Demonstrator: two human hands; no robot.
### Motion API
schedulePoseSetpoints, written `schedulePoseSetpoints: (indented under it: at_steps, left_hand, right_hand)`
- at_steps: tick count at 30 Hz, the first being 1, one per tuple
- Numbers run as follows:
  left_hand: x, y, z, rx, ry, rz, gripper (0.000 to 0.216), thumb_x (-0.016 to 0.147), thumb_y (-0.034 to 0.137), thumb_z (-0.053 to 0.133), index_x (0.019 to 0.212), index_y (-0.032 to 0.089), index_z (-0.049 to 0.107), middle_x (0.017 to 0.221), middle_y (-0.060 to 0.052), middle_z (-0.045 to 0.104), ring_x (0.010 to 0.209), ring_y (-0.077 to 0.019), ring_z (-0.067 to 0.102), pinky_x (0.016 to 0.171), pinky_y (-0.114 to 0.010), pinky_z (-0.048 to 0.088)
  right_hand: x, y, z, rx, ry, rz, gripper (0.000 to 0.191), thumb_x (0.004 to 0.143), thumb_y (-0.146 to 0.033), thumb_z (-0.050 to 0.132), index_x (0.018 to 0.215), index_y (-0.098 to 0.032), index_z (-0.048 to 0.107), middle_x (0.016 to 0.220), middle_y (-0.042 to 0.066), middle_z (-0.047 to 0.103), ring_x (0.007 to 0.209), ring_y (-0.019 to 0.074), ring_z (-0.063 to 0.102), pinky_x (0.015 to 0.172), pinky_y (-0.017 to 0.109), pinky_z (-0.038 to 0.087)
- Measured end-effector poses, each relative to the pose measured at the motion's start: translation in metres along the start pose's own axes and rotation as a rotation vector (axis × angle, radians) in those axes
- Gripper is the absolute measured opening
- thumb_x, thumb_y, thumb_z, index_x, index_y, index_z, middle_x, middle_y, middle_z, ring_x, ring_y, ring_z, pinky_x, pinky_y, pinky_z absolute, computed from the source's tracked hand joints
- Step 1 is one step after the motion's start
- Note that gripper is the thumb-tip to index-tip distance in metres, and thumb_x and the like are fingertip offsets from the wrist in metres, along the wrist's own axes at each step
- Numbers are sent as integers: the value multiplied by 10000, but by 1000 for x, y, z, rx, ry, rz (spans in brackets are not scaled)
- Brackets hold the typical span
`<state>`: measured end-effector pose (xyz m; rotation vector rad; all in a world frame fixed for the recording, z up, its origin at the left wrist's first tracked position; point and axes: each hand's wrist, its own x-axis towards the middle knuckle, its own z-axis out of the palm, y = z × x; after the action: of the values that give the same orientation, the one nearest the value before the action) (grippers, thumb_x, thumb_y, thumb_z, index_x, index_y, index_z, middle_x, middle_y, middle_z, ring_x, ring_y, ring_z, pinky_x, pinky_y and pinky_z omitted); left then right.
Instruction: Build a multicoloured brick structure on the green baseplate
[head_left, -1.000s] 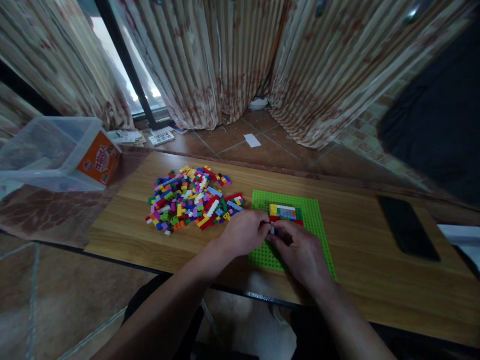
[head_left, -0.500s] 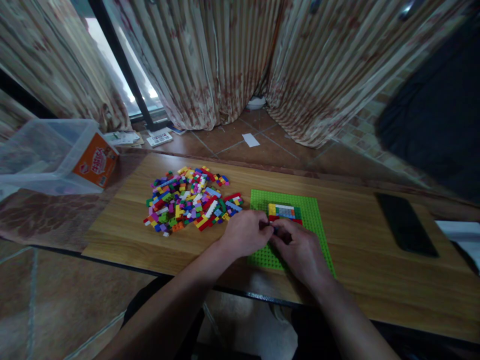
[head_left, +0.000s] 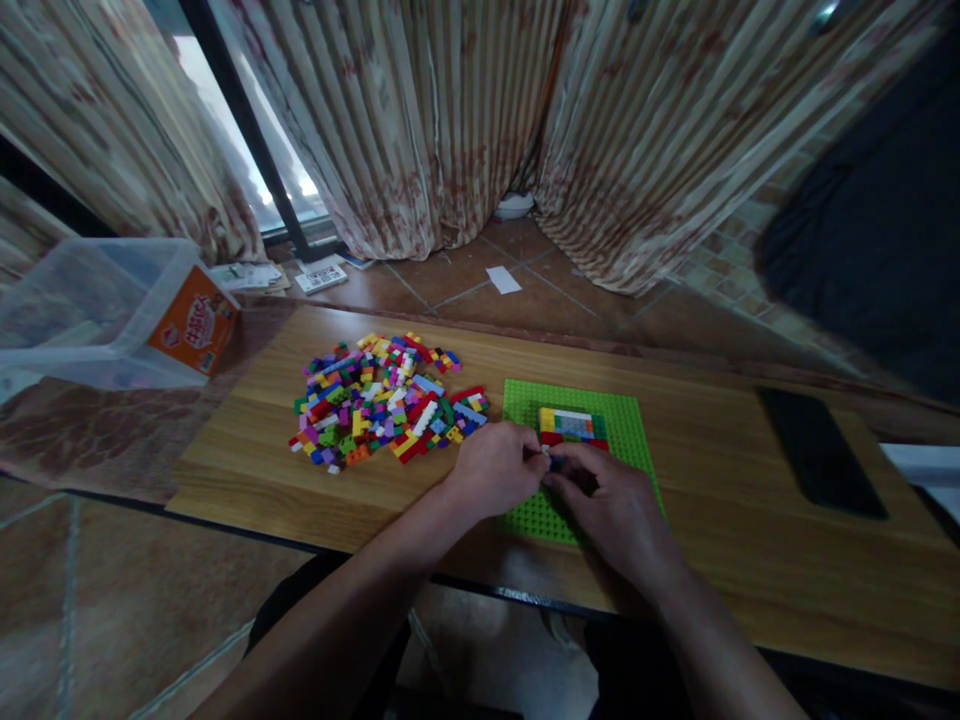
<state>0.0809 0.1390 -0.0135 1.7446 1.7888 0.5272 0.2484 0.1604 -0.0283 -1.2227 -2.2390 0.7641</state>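
Over a green studded baseplate [head_left: 551, 520], my two hands meet with their fingertips close together. My left hand [head_left: 499, 465] is closed in a pinch on a tiny whitish toy brick [head_left: 546, 452], mostly covered by the fingers. Thumb and forefinger of my right hand [head_left: 615, 500] pinch a small dark blue toy brick [head_left: 556, 463]. Whether the two bricks are joined I cannot tell. Just beyond the fingertips, a low block of yellow, white, green, blue and red bricks [head_left: 574, 424] sits on the baseplate, its near side partly hidden by my right hand.
A heap of loose coloured bricks [head_left: 386, 400] lies on the wooden table [head_left: 712, 480], left of the baseplate. A dark phone-like slab [head_left: 821, 450] rests at the right. On the far left stands a transparent plastic bin [head_left: 90, 310] with an orange label.
Both hands stay together over the baseplate. My fingers have shifted slightly, and the small blue brick between them shows more than before. The whole view has moved a little.
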Motion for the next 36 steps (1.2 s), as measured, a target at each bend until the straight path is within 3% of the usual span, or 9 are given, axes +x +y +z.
schedulePoseSetpoints:
  at_steps: [9, 20, 28, 33, 36]
  left_hand:
    - [3, 4, -2, -7, -29, -73, 205, 801, 272, 557, 780, 215, 752, 698, -13, 704, 660, -157, 610, 582, -245, 429]
    - [7, 3, 2, -57, -9, -123, 201, 762, 264, 557, 767, 226, 755, 690, -5, 694, 654, -158, 595, 553, -247, 398]
    - [3, -3, -2, -95, 7, -7, 240, 821, 291, 535, 656, 185, 674, 581, 14, 593, 569, -122, 510, 521, -233, 326]
    - [6, -14, -13, -243, -21, 52, 351, 859, 312, 497, 541, 163, 521, 491, 55, 359, 488, -89, 364, 478, -227, 248]
    - [7, -22, -19, -374, 6, 98, 349, 865, 335, 485, 566, 158, 503, 527, 58, 353, 508, -81, 348, 496, -219, 256]
  right_hand:
    - [0, 2, 3, 5, 54, -44, 220, 843, -285, 597, 1036, -228, 685, 826, 31, 704, 717, 183, 646, 701, 330, 510]
    - [3, 2, 5, 16, 29, -78, 194, 847, -243, 601, 1006, -210, 707, 938, 60, 726, 825, 203, 661, 774, 363, 519]
    - [1, 2, -1, 33, 6, -30, 260, 825, -280, 621, 1073, -232, 684, 814, 21, 693, 699, 169, 630, 691, 328, 514]
    - [2, 6, -11, 108, 234, -44, 209, 824, -323, 634, 995, -227, 705, 748, -3, 664, 651, 140, 599, 644, 292, 500]
    - [4, 9, -16, 148, 406, 13, 173, 809, -336, 660, 916, -211, 718, 791, 16, 689, 677, 145, 614, 638, 287, 506]
